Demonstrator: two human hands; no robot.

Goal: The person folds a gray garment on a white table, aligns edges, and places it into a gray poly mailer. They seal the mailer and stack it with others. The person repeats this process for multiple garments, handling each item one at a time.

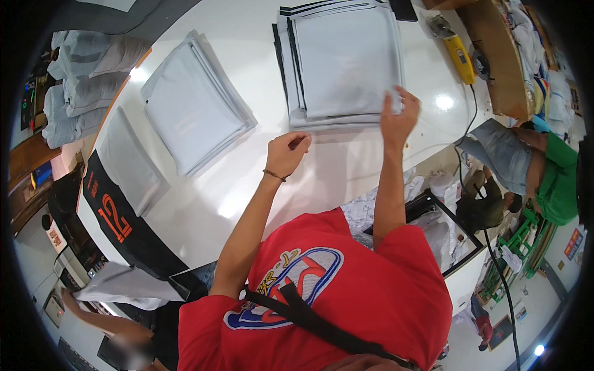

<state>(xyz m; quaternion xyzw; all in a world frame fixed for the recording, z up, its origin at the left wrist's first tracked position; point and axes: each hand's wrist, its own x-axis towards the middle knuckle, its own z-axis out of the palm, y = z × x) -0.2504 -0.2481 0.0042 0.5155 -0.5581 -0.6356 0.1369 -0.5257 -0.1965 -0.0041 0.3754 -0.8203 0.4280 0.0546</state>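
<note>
A stack of white fabric panels (349,68) with black strips along its left and far edges lies before me on the white table (247,167). Over its near right corner is my right hand (400,120), slightly blurred, its fingers apart and nothing seen in them. My left hand (288,154), with a beaded bracelet (274,175) at the wrist, is just off the stack's near left corner. Its fingers are curled closed, and no object shows in them. To the left lies a second stack of pale, film-like sheets (195,105), angled.
A yellow power tool (458,57) with a round blade and a trailing cord (475,105) lies at the right. On the left are a pale flat piece (131,161) and a black printed cloth (124,216). Another person's arm (99,318) holds white material at lower left. People are at the right.
</note>
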